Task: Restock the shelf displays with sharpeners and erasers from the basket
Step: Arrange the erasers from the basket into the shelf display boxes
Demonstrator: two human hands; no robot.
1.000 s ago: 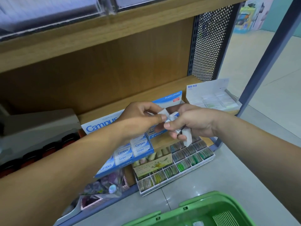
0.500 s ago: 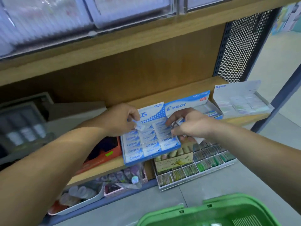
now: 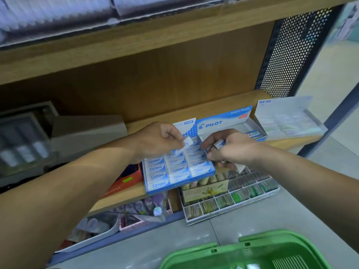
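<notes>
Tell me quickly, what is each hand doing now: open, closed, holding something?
Left hand: closed, pinching one small white-and-blue wrapped eraser over the blue Campus eraser display box.
Right hand: closed on several small white erasers.

Campus eraser display box [image 3: 177,172] sits on the middle shelf [image 3: 213,108], front edge overhanging. Pilot eraser box [image 3: 229,123] stands just right of it, touching. A further display carton [image 3: 287,119] lies right of that, at the shelf end. Left hand [image 3: 161,140] and right hand [image 3: 231,150] are over the rear of the Campus box. Compartmented tray [image 3: 233,199] lies below and in front, on the lower level. Basket [image 3: 252,251] is on the floor, nearest the viewer
</notes>
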